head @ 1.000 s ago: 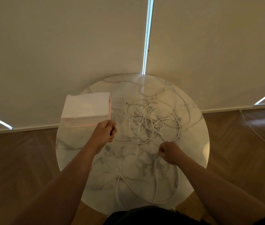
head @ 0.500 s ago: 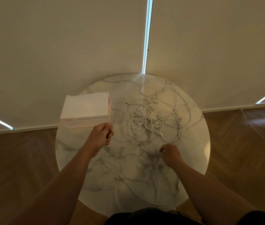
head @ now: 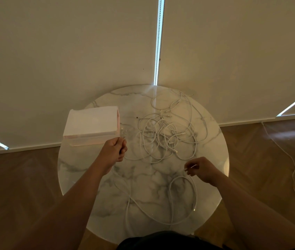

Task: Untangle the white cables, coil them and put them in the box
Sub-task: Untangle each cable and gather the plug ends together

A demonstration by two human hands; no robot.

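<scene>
Sitting at the left of the marble surface (head: pixel 81 170), the box (head: pixel 90 123) is just beside the left hand (head: pixel 113 152), whose fingers (head: pixel 123 152) are curled round a cable end with plugs poking up by the box's corner. The tangle (head: pixel 164 134) of white cables lies mid-surface, outside the box. Further right, the right hand (head: pixel 202 170) pinches a cable end, a loose loop (head: pixel 182 201) lying below it.
</scene>
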